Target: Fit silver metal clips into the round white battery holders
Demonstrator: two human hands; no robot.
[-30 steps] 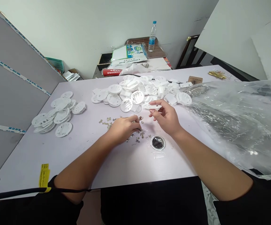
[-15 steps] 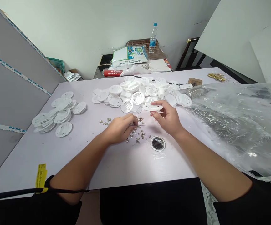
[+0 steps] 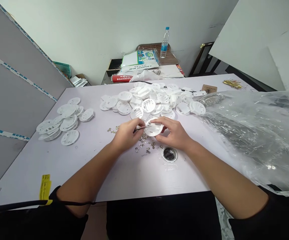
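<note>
My right hand [image 3: 173,131] grips a round white plastic disc [image 3: 153,128] by its right edge, its slotted face tilted up toward me. In my left hand [image 3: 127,134] is a thin pair of tweezers [image 3: 142,128], closed between the fingers, with the tip over the disc's face. Whether the tips hold a small part is too fine to make out. Beneath both hands lie scattered small metal pieces [image 3: 148,145]. A big heap of similar white discs [image 3: 148,105] spreads just behind the hands.
A smaller pile of white discs [image 3: 68,118] sits at the left. Clear plastic sheeting [image 3: 249,133] covers the table's right side. A round dark grommet [image 3: 169,154] is set near the front. A water bottle [image 3: 164,43] stands at the back, and a black cable [image 3: 21,205] crosses the front left.
My right hand has brought the disc left and down and turned its face toward me. My left hand has lifted the tweezers from among the metal pieces to the disc.
</note>
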